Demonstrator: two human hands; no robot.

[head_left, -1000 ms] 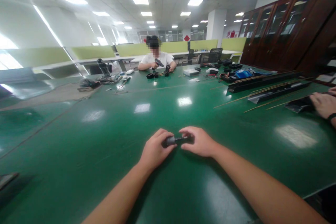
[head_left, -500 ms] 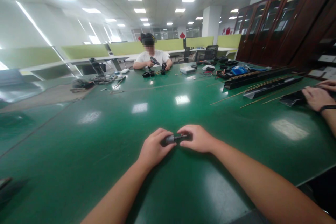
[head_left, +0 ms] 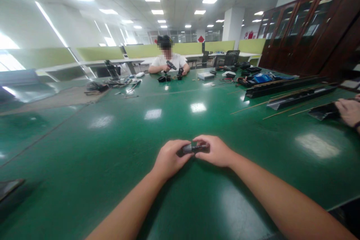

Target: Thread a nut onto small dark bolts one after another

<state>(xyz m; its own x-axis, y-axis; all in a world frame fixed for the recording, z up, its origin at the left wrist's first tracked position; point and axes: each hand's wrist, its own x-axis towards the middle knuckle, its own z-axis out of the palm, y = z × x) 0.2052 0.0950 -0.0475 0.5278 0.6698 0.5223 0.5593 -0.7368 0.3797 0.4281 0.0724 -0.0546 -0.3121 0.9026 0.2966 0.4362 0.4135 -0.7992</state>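
Crosswise: dark cylinder [head_left: 188,149] | clamped in left hand [head_left: 168,158] | reaching into right hand [head_left: 217,152], grip unclear

Two hands: one left hand [head_left: 168,161], one right hand [head_left: 216,152]. Between their fingers, one cylinder [head_left: 188,149]; beneath them, one table [head_left: 126,127]. Straight beyond the fingers, one person [head_left: 176,60] and one drill [head_left: 171,65]. Beyond and slightly right, one white box [head_left: 206,76]. Farther right, one blue bundle [head_left: 262,78], three channels [head_left: 303,97], plus several rods [head_left: 249,107] too blurred to count. Well right of the fingers, by the nearest channel, at least one co-worker's hand [head_left: 348,111]. Far beyond the fingers, one red diamond [head_left: 200,39].
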